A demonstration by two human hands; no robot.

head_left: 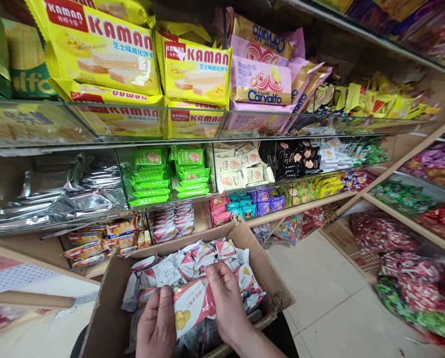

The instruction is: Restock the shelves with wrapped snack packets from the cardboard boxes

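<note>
A red-and-white plastic snack packet (192, 303) is pinched between both hands over the open brown cardboard box (275, 288): the left hand (157, 325) is closed on its lower edge, the right hand (226, 303) is clamped across its top. A firm grip at both ends is judged best, so the slippery wrapper is not crushed. The box is filled with matching packets (192, 261), loosely heaped. Behind, green wafer packs (150, 176) are stacked on the glass shelf (95, 141).
</note>
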